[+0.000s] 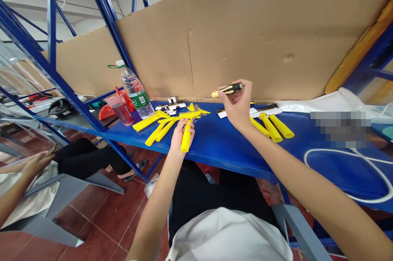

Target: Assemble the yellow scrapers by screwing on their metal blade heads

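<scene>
My left hand [179, 135] is closed around a yellow plastic handle [185, 141], whose thick hollow end points towards me. Its narrower far end is partly lost among other yellow pieces. In my right hand [241, 109] is a screwdriver [229, 90] with a black and cream grip, its thin shaft pointing left above the shelf. More yellow handles [147, 122] lie just left of my left hand. Several others [274, 129] rest beyond my right forearm. Small yellow parts [193, 107] sit behind the held handle.
The blue shelf [211, 142] bears a water bottle [135, 89], a red drink cup [121, 107] and black-and-white pieces [172, 106]. A cardboard panel [245, 40] stands behind. At right are a white cable [337, 151] and white sheeting [307, 101]. Another person [33, 167] sits at left.
</scene>
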A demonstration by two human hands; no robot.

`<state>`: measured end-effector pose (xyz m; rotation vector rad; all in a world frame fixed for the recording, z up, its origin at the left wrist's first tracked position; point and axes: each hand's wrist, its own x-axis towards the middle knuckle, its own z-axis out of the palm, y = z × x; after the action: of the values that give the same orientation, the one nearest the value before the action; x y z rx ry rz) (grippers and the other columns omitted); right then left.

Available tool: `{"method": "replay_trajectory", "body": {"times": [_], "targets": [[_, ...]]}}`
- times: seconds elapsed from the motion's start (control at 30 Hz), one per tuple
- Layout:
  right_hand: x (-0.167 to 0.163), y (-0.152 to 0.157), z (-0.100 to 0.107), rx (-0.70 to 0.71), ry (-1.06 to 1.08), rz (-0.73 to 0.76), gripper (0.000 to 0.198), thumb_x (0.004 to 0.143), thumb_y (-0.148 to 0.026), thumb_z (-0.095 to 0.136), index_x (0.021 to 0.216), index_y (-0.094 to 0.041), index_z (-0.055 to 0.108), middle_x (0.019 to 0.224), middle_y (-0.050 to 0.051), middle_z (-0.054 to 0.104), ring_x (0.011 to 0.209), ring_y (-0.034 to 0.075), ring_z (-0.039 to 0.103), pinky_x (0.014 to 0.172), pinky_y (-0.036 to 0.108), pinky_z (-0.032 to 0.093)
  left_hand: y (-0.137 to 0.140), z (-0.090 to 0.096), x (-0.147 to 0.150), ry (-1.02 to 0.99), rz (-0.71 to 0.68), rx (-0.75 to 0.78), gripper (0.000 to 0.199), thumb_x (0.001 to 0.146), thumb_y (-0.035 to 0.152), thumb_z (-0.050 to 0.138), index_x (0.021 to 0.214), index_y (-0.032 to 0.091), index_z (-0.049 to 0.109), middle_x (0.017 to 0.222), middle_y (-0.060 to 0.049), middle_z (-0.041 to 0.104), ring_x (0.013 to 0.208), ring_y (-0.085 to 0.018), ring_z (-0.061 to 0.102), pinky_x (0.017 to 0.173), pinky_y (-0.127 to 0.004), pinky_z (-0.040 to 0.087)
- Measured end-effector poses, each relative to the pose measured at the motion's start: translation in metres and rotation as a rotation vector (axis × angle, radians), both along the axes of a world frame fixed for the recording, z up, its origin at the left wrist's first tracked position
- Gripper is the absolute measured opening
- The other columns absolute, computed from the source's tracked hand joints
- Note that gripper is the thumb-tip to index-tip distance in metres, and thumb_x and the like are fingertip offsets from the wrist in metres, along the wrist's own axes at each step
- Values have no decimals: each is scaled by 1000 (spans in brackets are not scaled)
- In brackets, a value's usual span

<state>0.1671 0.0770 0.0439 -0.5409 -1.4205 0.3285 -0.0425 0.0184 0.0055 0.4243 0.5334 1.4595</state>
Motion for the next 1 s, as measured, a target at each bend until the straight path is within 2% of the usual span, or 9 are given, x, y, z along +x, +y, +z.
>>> {"method": "replay_trajectory", "body": {"times": [0.17, 0.27, 0.43, 0.53, 0.7, 1.0], "targets": [[-2, -7, 4, -47, -5, 7, 59, 103, -66, 66, 142, -33, 37, 123, 13, 78, 124, 34, 78, 104, 61, 66, 2, -2, 0, 81, -14, 24, 37, 86, 11, 80, 115, 22, 59, 125, -13, 71, 68, -6, 64, 49, -14, 46], [-4, -8, 3, -49, 4, 43, 59, 101, -67, 70, 138, -33, 39, 122, 13, 77, 125, 34, 78, 103, 59, 66, 2, -1, -1, 63, -13, 24, 41, 87, 10, 78, 122, 21, 61, 128, -14, 71, 68, -6, 64, 48, -14, 46], [-8, -2, -5, -68, -10, 83, 62, 98, -69, 72, 139, -33, 42, 120, 10, 76, 120, 33, 80, 100, 56, 68, -1, 3, 1, -39, -26, -32, 31, 98, 8, 65, 127, 19, 60, 132, -15, 70, 68, -4, 64, 49, -11, 46], [-10, 1, -9, -75, 0, 139, 61, 94, -68, 78, 132, -33, 46, 114, 8, 77, 115, 32, 81, 98, 55, 69, -2, 4, 2, -72, -36, -38, 29, 104, 8, 57, 132, 18, 58, 130, -15, 70, 67, -4, 64, 49, -10, 46], [-10, 3, -11, -89, 8, 147, 62, 88, -69, 84, 123, -33, 48, 110, 6, 77, 102, 30, 83, 96, 56, 70, -1, 4, 2, -92, -38, -42, 30, 105, 7, 57, 132, 19, 58, 126, -14, 71, 66, -5, 64, 48, -11, 47], [-8, 0, -7, -96, -1, 125, 62, 88, -70, 84, 122, -32, 48, 110, 7, 78, 101, 31, 83, 95, 57, 70, 0, 1, 0, -95, -39, -31, 32, 103, 7, 60, 132, 20, 57, 130, -16, 70, 66, -5, 65, 48, -11, 47]]}}
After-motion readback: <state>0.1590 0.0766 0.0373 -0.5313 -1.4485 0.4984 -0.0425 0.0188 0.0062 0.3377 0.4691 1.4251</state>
